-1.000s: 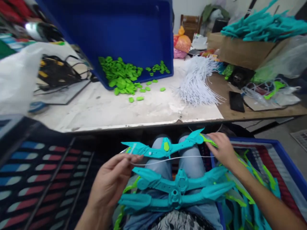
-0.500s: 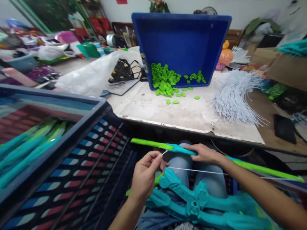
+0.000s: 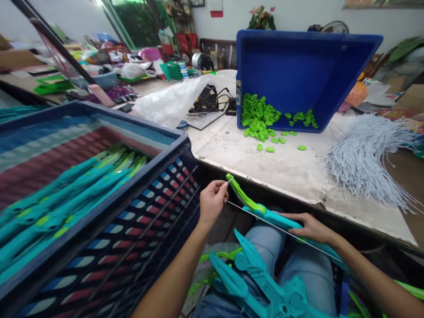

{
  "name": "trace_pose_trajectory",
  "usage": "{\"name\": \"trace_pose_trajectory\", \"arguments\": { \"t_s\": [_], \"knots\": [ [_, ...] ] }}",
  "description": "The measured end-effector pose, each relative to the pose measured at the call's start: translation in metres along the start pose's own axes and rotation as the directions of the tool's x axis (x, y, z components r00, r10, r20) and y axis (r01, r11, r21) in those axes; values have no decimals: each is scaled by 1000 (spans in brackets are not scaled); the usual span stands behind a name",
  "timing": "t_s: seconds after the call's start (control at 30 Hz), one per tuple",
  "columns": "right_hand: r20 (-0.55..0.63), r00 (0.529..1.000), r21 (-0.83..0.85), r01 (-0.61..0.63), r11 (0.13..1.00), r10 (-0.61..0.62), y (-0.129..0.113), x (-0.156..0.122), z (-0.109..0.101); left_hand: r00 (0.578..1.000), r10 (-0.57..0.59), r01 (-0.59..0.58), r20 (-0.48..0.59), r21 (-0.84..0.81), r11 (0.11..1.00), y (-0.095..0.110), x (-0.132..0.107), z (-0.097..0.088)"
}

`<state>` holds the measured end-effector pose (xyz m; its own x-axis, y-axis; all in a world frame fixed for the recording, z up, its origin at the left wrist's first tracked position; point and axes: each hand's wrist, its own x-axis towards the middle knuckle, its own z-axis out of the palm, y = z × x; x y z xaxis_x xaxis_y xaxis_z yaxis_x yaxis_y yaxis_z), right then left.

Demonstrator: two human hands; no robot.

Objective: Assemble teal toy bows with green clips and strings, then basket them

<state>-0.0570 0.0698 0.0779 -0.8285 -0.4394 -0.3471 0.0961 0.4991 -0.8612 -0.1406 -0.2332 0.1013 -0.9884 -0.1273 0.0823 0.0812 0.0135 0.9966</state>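
Observation:
My left hand [image 3: 212, 202] pinches the end of a thin white string [image 3: 265, 223] right beside the green tip of a teal toy bow [image 3: 261, 211]. The string runs taut from that tip toward the lower right. My right hand [image 3: 309, 229] grips the teal middle of the same bow, fingers wrapped over it. Beneath both hands, more teal bows [image 3: 261, 282] lie across my lap.
A dark blue crate [image 3: 155, 172] at my left holds several finished teal-and-green bows [image 3: 69, 185]. On the table stand a tilted blue bin [image 3: 304, 75] spilling green plastic pieces [image 3: 260, 117], a heap of white strings [image 3: 367, 157], a small fan [image 3: 207, 99] and a plastic bag [image 3: 168, 104].
My view swung left and up, bringing the crate of bows into sight. The bow tilted, its green tip rising toward my left hand, which still pinches the string end.

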Motion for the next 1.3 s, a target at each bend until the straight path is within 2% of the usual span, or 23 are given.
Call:
{"name": "trace_pose_trajectory", "arguments": {
  "t_s": [0.33,0.43,0.6,0.7,0.8,0.9,0.93,1.0,1.07,1.1,1.13,1.2,1.3],
  "knots": [
    [-1,1000,12,7,1000,-7,2,0,2,996,52,-51,-71,6,999,-4,2,1],
    [-6,1000,7,7,1000,-7,2,0,2,997,49,-49,-61,7,999,-5,1,3],
    [-31,999,-37,17,999,-18,0,-4,7,1000,6,-5,21,-69,998,-5,1,5],
    [-73,997,-93,-15,996,8,4,-12,19,989,-48,73,137,-179,981,1,2,1],
    [-136,990,-166,-44,985,21,8,-24,31,960,-99,155,261,-200,968,6,2,-6],
    [-237,966,-314,21,949,-100,-3,-22,34,944,-130,193,302,-189,963,8,-2,-14],
    [-285,943,-363,62,930,-174,-12,-15,34,943,-134,198,306,-189,962,8,-4,-16],
    [-369,866,-427,165,889,-338,-39,10,33,939,-137,202,315,-184,962,8,-9,-19],
    [-385,796,-437,288,852,-467,-72,46,34,934,-139,207,330,-181,962,8,-14,-22],
    [-364,784,-424,341,839,-502,-88,66,36,931,-142,212,338,-181,960,8,-16,-23],
    [-341,783,-398,381,835,-520,-103,85,38,927,-145,218,345,-182,959,8,-19,-25],
    [-282,813,-309,426,850,-510,-124,116,42,923,-153,231,354,-191,954,7,-22,-28],
    [-214,858,-154,443,883,-468,-137,139,46,923,-160,242,350,-203,949,7,-25,-33]
  ]
}}
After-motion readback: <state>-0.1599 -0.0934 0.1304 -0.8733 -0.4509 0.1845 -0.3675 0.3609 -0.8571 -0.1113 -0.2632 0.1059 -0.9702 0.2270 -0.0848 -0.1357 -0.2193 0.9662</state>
